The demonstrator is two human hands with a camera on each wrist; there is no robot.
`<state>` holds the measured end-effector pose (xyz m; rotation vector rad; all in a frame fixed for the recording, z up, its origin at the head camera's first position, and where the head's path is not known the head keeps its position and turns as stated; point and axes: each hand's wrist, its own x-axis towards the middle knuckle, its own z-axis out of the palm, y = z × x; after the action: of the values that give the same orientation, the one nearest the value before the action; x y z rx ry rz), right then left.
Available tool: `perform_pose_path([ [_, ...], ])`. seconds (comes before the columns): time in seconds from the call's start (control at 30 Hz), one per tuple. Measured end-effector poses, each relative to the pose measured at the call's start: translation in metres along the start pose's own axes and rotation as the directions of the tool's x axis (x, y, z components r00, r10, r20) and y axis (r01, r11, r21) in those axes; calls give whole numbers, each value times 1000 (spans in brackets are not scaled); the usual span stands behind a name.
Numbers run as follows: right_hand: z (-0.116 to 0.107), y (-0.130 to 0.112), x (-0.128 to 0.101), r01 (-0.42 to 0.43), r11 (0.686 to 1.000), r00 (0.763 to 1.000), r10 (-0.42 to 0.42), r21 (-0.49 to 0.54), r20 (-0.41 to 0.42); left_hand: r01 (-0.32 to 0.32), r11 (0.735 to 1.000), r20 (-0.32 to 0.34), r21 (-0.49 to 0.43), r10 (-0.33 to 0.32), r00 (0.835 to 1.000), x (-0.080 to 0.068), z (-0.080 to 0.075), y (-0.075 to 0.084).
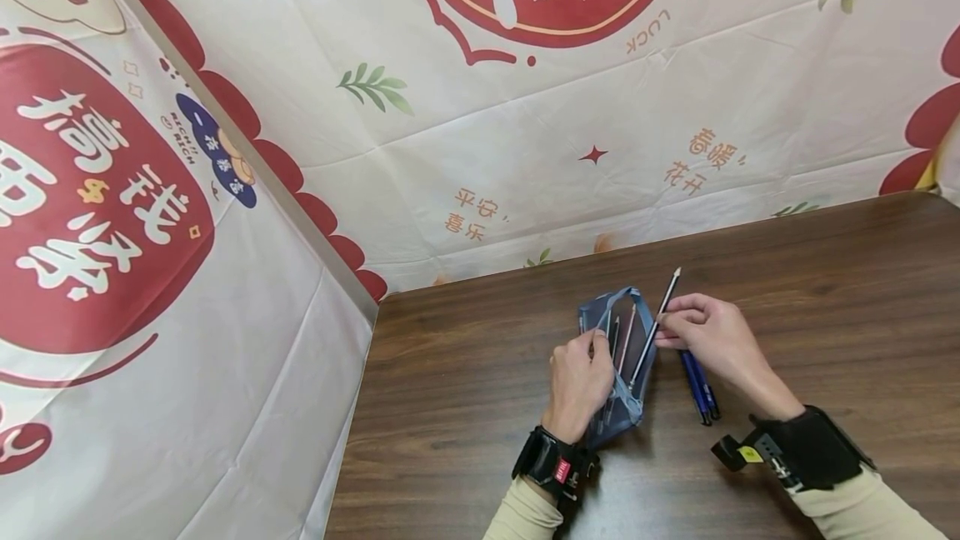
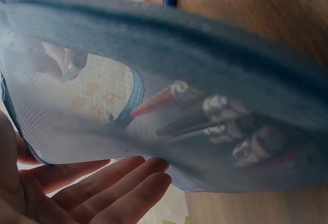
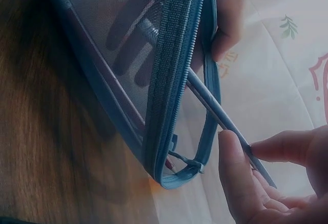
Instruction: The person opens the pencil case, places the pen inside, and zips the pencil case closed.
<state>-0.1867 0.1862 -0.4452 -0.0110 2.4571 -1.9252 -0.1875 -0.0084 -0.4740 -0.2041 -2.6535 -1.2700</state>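
A blue mesh pencil pouch (image 1: 626, 394) lies on the dark wooden table (image 1: 480, 373) with its zipper open. My left hand (image 1: 596, 346) grips the pouch by its open rim and holds the mouth apart. My right hand (image 1: 667, 327) pinches a grey pencil (image 1: 654, 330) between thumb and forefinger; its lower end is inside the pouch mouth and its tip points away from me. In the right wrist view the pencil (image 3: 212, 106) passes between the zipper edges of the pouch (image 3: 171, 70). Through the mesh in the left wrist view, several pencils (image 2: 205, 114) lie inside the pouch (image 2: 169, 39).
Two dark blue pens (image 1: 700, 387) lie on the table just right of the pouch, under my right hand. A printed cloth (image 1: 525, 148) hangs behind the table and along its left side. The table's left edge (image 1: 360, 407) is close to the pouch.
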Motion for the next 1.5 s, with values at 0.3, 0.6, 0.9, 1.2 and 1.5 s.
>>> perform_pose_path([
  [0.3, 2, 0, -1, -4, 1000, 1000, 5, -25, 26, -3, 1000, -17, 21, 4, 1000, -1, 1, 0],
  [0.6, 7, 1, 0, -24, 999, 999, 25, -22, 48, -26, 999, -40, 45, 28, 999, -1, 2, 2],
  [0.9, 11, 1, -1, -33, 999, 997, 32, 14, 68, -38, 997, -49, 69, 42, 998, -1, 4, 3],
  [1.2, 4, 0, -2, 2, 1000, 995, -2, -3, 100, -39, 999, -40, 23, 40, 998, -1, 2, 4],
  [1.5, -21, 5, 6, -10, 969, 997, 28, -245, 67, -44, 996, -29, -75, 42, 999, 1, 0, 1],
])
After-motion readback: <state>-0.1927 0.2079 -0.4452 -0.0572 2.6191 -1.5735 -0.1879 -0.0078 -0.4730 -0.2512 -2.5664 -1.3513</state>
